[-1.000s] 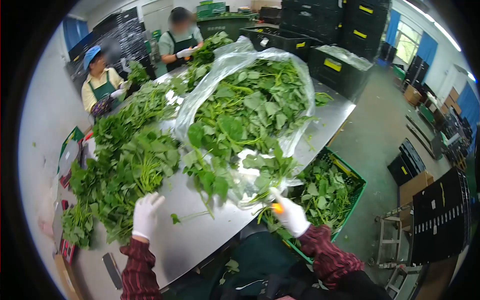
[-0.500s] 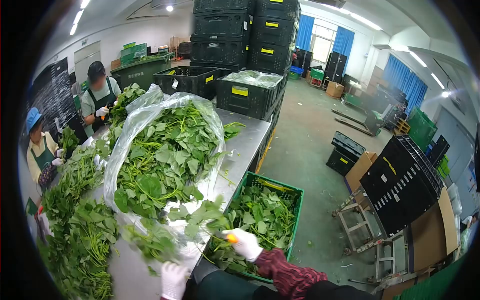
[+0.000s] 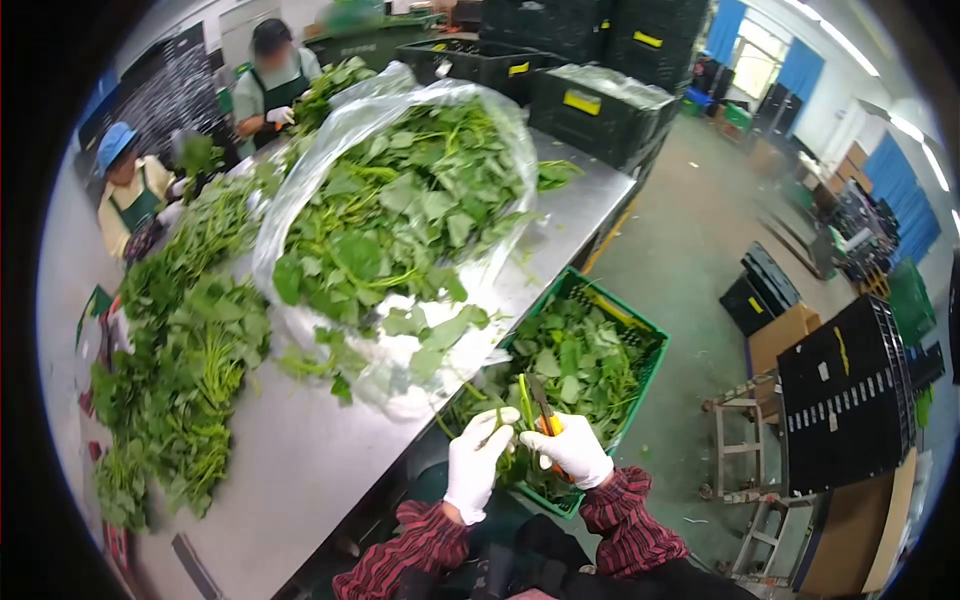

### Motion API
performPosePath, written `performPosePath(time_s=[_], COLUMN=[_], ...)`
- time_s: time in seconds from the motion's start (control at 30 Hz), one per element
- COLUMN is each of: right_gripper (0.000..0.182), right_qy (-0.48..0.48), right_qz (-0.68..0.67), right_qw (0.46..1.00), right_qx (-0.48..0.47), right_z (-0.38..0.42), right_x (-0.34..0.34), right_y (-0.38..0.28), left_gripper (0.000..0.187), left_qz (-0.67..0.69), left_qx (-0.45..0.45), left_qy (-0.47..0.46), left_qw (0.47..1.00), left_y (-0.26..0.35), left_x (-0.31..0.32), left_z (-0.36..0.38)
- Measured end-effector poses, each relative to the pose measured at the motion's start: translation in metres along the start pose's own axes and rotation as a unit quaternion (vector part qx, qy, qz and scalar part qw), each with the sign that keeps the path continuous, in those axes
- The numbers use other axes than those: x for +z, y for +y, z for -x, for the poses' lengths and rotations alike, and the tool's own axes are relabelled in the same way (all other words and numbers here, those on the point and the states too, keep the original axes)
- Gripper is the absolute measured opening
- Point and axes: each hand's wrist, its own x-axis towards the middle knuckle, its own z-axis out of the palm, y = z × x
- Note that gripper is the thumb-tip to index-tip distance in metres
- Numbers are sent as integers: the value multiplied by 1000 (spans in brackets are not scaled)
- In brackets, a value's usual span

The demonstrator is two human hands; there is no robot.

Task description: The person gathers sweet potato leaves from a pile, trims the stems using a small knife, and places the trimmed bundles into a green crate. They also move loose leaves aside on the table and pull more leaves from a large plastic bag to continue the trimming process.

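My left hand (image 3: pixel 474 465), white-gloved, pinches a green stem above the near edge of the metal table. Close on its right, my right hand (image 3: pixel 572 450), also gloved, is closed round orange-handled scissors (image 3: pixel 549 418) whose dark blades point up beside the stem. Beyond both hands is a green crate (image 3: pixel 655 365) full of leafy greens (image 3: pixel 570 350). On the table lies a clear plastic bag (image 3: pixel 275 225) holding a large heap of leafy greens (image 3: pixel 400 200). Some loose leaves (image 3: pixel 430 340) rest at the bag's near side.
The metal table (image 3: pixel 310 455) carries a long row of greens (image 3: pixel 215 350) on the left. Two people (image 3: pixel 275 85) stand across it. Black crates (image 3: pixel 600 115) are stacked behind. A ladder-like stand (image 3: pixel 745 440) and a black crate stack (image 3: pixel 850 390) stand at right.
My hands have come together over the near table edge, with the scissors raised beside a stem. The view has shifted, so the table and bag appear higher and farther right.
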Motion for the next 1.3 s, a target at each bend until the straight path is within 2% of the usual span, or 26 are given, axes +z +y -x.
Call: performPosePath(time_s=[0.07,0.13,0.17,0.23,0.27,0.33,0.37,0.4,0.47,0.5,0.53,0.63,0.7,0.73,0.8,0.87,0.9,0.93,1.0,1.03,1.07,1.13,1.17,1.23,1.27,1.3], right_gripper=[22,21,21,19,19,20,22,21,19,17,15,14,11,13,19,27,30,34,35,36,36,31,33,34,33,32], right_qy=[-31,-59,-67,-80,-81,-83,-59,-17,114,149,154,129,123,127,128,72,75,73,92,83,79,137,125,127,122,110], right_qz=[17,36,41,73,72,163,208,206,323,350,398,445,474,473,561,589,564,539,490,429,429,513,540,554,515,517], right_qw=[999,998,997,994,994,983,971,975,913,882,857,840,840,843,806,803,819,833,861,889,891,847,832,822,849,849], right_qx=[15,2,-3,6,8,-25,-101,-76,-223,-278,-289,-284,-233,-221,-138,54,74,97,100,136,129,-2,-4,-41,-1,-11], right_z=[0,-2,-1,4,3,-1,1,4,3,3,4,8,7,0,-22,-42,-37,-30,-24,-29,-35,-46,-48,-47,-46,-48], right_x=[11,15,17,21,20,16,15,12,5,1,-3,-5,-4,-10,-39,-93,-102,-106,-101,-102,-101,-93,-86,-74,-67,-67], right_y=[8,19,22,16,21,34,33,37,43,44,43,47,56,67,103,152,149,143,131,138,146,160,154,141,131,132], left_gripper=[23,25,25,26,26,27,27,24,21,21,19,17,16,16,16,17,16,13,11,12,13,12,13,15,16,18], left_qz=[-48,6,3,25,25,27,39,-2,-107,-107,-147,-244,-261,-260,-260,-132,-40,-55,-8,76,157,294,327,213,145,16], left_qx=[52,-9,-10,-84,-86,-61,-100,-58,-6,-6,-4,11,18,49,82,86,42,-11,95,99,73,96,86,215,270,321], left_qy=[11,19,21,-41,-40,-78,-65,-33,-24,-24,-22,-27,-36,-27,-11,-19,-9,-49,-61,-51,13,1,18,49,72,137], left_qw=[997,1000,1000,995,995,995,992,998,994,994,989,969,964,964,962,987,998,997,994,991,985,951,941,952,949,937], left_y=[-10,-11,-14,-20,-21,-19,-10,-11,-21,-24,-23,-22,-27,-32,-27,3,16,29,24,20,31,44,57,87,102,128], left_x=[-5,-7,-8,-12,-11,-10,-11,-11,-21,-21,-17,-11,-10,-10,-14,-23,-27,-42,-68,-80,-81,-104,-118,-154,-175,-188], left_z=[0,4,4,4,6,6,8,6,3,4,7,14,20,23,26,34,34,34,23,21,23,26,32,43,50,59])
